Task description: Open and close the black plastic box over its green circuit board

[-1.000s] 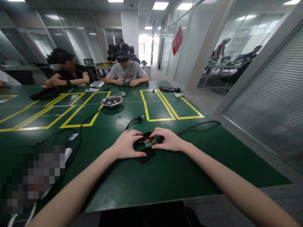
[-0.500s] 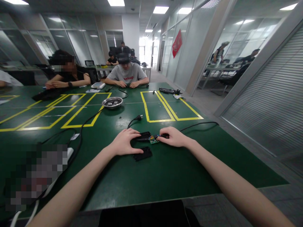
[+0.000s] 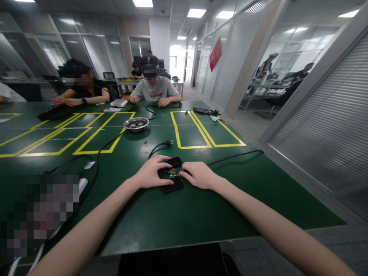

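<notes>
A small green circuit board (image 3: 173, 174) with a copper-coloured coil and blue wires lies between two black plastic casing halves. The upper casing half (image 3: 176, 161) is beyond it, and the lower casing half (image 3: 174, 186) lies nearer to me. My left hand (image 3: 151, 171) spans the parts from the left, thumb and fingers apart. Its fingertips are by the upper half and its thumb touches the lower one. My right hand (image 3: 198, 174) is closed in a pinch at the board's right end, where a black cable (image 3: 235, 155) runs off to the right. Its fingers partly hide the grip.
Beyond my hands lie a black power plug (image 3: 169, 143) and a metal bowl (image 3: 136, 124) with metal pieces inside. A power strip (image 3: 83, 186) and cords are at left. Yellow tape (image 3: 195, 147) marks the green table. Co-workers sit across it; a black tripod-like object (image 3: 205, 111) lies far right.
My right hand has moved left with the circuit board, which now sits between the casing halves, closer to my left hand. The left hand has barely moved.
</notes>
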A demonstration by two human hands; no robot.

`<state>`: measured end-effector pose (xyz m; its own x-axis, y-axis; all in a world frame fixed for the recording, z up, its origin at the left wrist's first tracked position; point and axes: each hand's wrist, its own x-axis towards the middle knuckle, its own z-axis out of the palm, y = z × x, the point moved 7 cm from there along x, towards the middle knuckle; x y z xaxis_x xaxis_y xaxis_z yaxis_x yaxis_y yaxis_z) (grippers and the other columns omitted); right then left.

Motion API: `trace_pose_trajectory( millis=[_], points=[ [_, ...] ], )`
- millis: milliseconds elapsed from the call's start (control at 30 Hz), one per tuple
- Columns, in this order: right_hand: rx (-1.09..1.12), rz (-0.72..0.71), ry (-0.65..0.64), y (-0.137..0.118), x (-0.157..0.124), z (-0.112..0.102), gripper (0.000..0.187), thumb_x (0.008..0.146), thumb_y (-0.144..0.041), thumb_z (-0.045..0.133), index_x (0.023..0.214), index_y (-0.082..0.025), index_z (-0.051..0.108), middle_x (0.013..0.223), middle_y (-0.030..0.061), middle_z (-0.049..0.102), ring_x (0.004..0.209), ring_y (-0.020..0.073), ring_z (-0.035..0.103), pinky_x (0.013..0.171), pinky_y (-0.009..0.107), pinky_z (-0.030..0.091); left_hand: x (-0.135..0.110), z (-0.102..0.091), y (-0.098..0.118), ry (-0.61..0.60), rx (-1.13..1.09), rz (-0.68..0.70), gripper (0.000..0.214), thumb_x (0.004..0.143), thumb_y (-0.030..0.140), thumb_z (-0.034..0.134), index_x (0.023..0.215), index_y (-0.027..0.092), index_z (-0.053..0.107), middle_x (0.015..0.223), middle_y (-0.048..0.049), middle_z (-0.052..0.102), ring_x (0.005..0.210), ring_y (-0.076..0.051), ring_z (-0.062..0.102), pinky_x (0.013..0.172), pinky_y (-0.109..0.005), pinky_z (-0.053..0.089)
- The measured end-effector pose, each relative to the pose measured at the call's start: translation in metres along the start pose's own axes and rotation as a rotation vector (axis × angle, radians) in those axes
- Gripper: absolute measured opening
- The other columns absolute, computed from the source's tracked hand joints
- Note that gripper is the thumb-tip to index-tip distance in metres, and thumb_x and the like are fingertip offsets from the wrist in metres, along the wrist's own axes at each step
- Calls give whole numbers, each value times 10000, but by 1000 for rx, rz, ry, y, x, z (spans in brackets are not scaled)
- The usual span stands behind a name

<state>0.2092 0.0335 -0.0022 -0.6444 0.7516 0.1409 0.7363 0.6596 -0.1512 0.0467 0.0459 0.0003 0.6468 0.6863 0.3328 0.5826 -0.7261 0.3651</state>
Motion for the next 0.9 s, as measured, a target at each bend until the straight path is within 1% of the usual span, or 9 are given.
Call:
trace_pose_trajectory(
  millis=[100, 167, 300, 367, 467, 533, 600, 733, 900],
  points=[
    [4, -36, 5, -13, 2, 2, 239, 1051, -331, 487, 926, -181, 624, 924, 85, 703, 842, 207, 665, 718, 297, 429, 1, -1, 2, -16, -42, -30, 443, 728, 522, 844, 1044, 225, 754, 1373, -116, 659, 1239, -301, 639, 1085, -454, 496],
    [46, -38, 23, -14, 3, 1, 198, 1040, -302, 498, 933, -180, 612, 942, 91, 698, 857, 211, 660, 740, 305, 440, 2, -3, 2, -27, -51, -56, 380, 738, 511, 836, 970, 225, 741, 1360, -101, 676, 1209, -286, 664, 1059, -430, 513],
    [235, 70, 89, 1, 2, -3, 99, 971, -284, 606, 1001, -190, 599, 897, 54, 676, 807, 199, 637, 718, 303, 445, 3, -6, 3, -41, -48, -89, 346, 730, 492, 843, 874, 212, 700, 1345, -97, 693, 1183, -287, 682, 1026, -422, 530],
    [346, 119, 117, 10, 1, -3, 172, 935, -269, 647, 1082, -192, 601, 862, 21, 653, 761, 181, 620, 693, 292, 446, 3, -6, 2, -44, -48, -90, 343, 732, 492, 841, 852, 209, 689, 1341, -95, 696, 1171, -287, 685, 1021, -424, 533],
    [429, 97, 165, 17, 1, -2, 248, 915, -237, 662, 1154, -177, 637, 903, 24, 643, 750, 163, 607, 699, 286, 462, 2, -4, 2, -21, -47, -66, 357, 747, 478, 836, 959, 214, 723, 1350, -102, 685, 1213, -291, 655, 1056, -444, 513],
    [429, 60, 185, 17, 2, -1, 211, 920, -229, 661, 1120, -167, 689, 922, 39, 644, 762, 159, 607, 715, 286, 472, 2, -2, 3, 0, -51, -39, 444, 758, 465, 835, 1118, 224, 734, 1377, -117, 661, 1274, -303, 611, 1098, -471, 481],
    [417, 39, 195, 16, 3, 0, 167, 926, -228, 665, 1065, -161, 730, 895, 41, 642, 763, 158, 608, 723, 284, 477, 2, 1, 4, 2, -66, -22, 470, 775, 465, 828, 1176, 235, 742, 1386, -123, 648, 1292, -313, 590, 1113, -494, 463],
    [412, 36, 237, 15, 6, 4, 152, 915, -221, 699, 1040, -160, 759, 857, 37, 648, 746, 152, 613, 719, 276, 481, 4, 5, 0, 20, -117, -51, 361, 777, 481, 829, 1043, 238, 796, 1321, -106, 676, 1238, -309, 613, 1096, -484, 474],
    [440, 72, 324, 20, 8, 6, 157, 900, -231, 721, 1046, -183, 755, 837, 30, 672, 738, 152, 624, 702, 270, 490, 6, 6, -6, 54, -138, -115, 376, 759, 507, 838, 1020, 240, 798, 1323, -99, 666, 1243, -316, 595, 1112, -490, 454]
  ],
)
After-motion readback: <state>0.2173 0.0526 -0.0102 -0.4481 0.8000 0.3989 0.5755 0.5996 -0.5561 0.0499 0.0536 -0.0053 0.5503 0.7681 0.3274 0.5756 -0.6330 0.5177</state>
